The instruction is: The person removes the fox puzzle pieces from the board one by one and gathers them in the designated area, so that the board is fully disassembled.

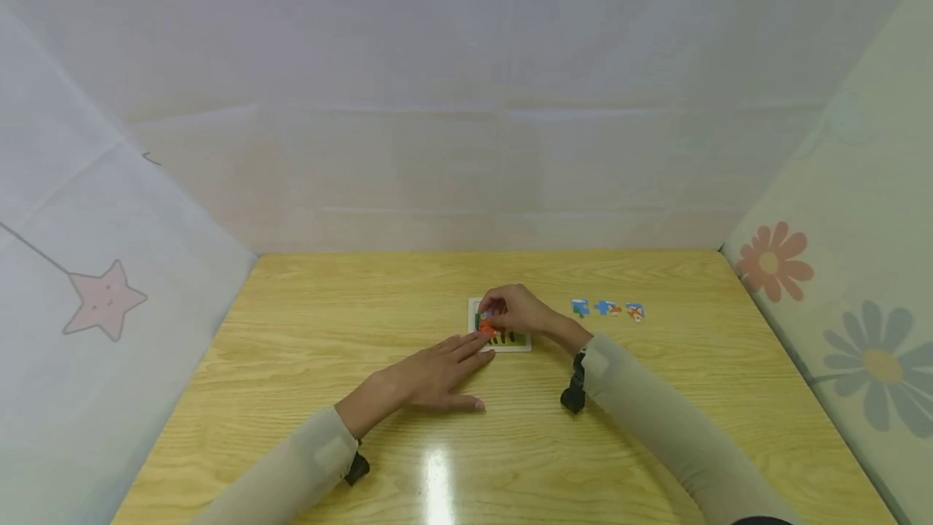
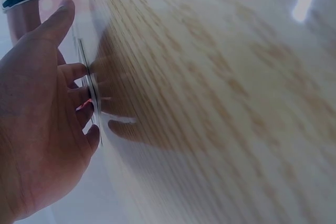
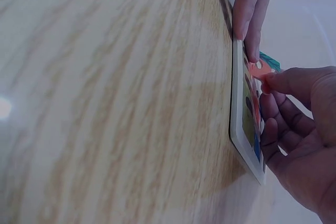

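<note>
the orange-red puzzle piece (image 3: 266, 68) was over the left part of a white frame (image 1: 519, 349), as seen from the head view. the fingers of my right hand (image 1: 521, 312) were grasping it, pinched with the thumb. i could not tell whether it was fully seated. the frame lay on the counter (image 1: 364, 298), and some yellow-green with dark stripes was visible inside it. the fingers of my left hand (image 1: 433, 373) were released and almost straight; some of their tips touched the near left edge of the frame, while the thumb pointed apart from them.

to the right of my right hand, three loose pieces lay in one row: a blue and green piece (image 1: 580, 308), a middle piece (image 1: 605, 308) in blue and orange, and a last piece (image 1: 635, 312) in similar colours. both my sleeves (image 1: 656, 411) were pale, with a black device (image 1: 574, 391) at each wrist. behind the counter was a whitish sheet (image 1: 466, 63).
</note>
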Demonstrator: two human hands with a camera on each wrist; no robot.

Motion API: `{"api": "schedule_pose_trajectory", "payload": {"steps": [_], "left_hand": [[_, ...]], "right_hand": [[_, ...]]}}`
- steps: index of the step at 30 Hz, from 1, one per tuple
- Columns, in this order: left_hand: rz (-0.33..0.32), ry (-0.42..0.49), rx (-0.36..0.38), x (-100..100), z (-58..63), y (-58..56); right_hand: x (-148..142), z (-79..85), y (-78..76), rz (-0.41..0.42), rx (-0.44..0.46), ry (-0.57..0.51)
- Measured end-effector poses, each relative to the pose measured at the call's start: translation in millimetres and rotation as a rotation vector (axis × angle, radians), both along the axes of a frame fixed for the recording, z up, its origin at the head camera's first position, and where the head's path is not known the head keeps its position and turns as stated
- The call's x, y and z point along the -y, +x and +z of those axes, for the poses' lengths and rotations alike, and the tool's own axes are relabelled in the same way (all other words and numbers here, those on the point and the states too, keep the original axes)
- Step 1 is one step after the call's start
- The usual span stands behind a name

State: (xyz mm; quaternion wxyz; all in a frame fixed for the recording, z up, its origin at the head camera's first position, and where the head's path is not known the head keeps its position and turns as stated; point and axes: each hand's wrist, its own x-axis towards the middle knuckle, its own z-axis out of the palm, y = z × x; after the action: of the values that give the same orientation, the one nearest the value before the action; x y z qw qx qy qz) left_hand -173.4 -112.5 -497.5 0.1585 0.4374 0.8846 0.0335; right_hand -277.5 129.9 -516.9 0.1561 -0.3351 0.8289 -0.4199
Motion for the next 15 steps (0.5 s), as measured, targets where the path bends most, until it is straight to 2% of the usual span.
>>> {"api": "schedule_pose_trajectory", "payload": {"steps": [5, 15], "left_hand": [[-0.004, 0.002, -0.005, -0.1, 1.6, 0.4], [-0.003, -0.005, -0.016, -0.2, 1.3, 0.4]], "right_hand": [[-1.6, -1.9, 0.3, -0.013, 0.02, -0.018], [-9.6, -1.5, 1.1, -0.12, 0.07, -0.078]]}}
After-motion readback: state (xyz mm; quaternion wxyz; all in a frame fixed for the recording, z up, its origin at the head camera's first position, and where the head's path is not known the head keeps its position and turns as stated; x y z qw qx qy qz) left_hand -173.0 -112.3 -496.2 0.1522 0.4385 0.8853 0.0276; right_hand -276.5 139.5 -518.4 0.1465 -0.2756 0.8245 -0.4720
